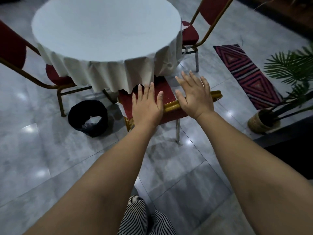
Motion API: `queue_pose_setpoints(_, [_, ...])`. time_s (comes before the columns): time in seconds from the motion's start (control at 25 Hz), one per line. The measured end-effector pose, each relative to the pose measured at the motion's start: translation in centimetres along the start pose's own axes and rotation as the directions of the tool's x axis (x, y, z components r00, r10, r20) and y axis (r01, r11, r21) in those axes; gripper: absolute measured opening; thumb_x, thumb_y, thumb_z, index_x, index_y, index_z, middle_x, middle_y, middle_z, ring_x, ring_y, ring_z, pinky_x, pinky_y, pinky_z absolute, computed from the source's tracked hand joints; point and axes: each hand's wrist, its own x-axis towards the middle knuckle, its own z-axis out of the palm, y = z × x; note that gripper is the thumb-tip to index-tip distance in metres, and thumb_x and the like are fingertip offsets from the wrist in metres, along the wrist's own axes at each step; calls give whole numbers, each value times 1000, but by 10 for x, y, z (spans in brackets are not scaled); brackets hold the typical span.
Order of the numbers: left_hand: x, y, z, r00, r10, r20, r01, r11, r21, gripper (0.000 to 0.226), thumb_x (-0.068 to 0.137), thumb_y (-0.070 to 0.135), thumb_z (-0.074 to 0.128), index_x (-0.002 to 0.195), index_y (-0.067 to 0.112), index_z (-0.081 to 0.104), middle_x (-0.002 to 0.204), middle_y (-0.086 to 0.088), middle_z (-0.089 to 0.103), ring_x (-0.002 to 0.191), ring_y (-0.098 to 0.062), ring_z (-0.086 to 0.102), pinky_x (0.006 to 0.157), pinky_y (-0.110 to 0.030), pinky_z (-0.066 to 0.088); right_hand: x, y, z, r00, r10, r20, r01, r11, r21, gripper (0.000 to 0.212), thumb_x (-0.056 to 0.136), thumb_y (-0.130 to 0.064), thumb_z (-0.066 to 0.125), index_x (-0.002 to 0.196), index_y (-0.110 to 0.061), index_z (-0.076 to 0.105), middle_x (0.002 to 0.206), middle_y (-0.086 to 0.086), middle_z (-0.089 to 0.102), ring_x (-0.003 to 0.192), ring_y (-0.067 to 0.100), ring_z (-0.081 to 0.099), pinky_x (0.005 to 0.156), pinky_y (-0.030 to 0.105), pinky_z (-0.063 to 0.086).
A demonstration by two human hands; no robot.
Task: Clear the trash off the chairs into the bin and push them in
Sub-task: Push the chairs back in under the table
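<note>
A red chair with a gold frame [171,105] stands right in front of me, its seat partly under the white tablecloth of the round table [105,31]. My left hand [146,104] lies flat with fingers spread over the chair's top rail. My right hand [194,94] is also spread flat, its palm over the rail's right end. Neither hand holds anything. A black bin [88,117] with white trash inside stands on the floor left of this chair. At the left a second red chair [55,77] is tucked under the cloth. A third chair [189,33] at the back right carries a white scrap on its seat.
A striped red and black rug [247,72] lies on the grey tiled floor at the right. A potted palm in a woven basket [262,122] stands at the right edge. My striped trousers show at the bottom.
</note>
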Motion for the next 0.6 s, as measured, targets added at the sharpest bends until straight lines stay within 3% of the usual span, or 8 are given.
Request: queue_pose_setpoints(0.6, [56, -9, -1, 1000, -7, 5, 7, 1000, -4, 64, 101, 54, 11, 157, 23, 17, 166, 2, 11, 153, -17, 0, 124, -41, 3, 60, -1, 16, 1000, 21, 3, -21, 999, -26, 61, 93, -50, 24, 148, -30, 40, 162, -2, 28, 151, 21, 18, 121, 46, 9])
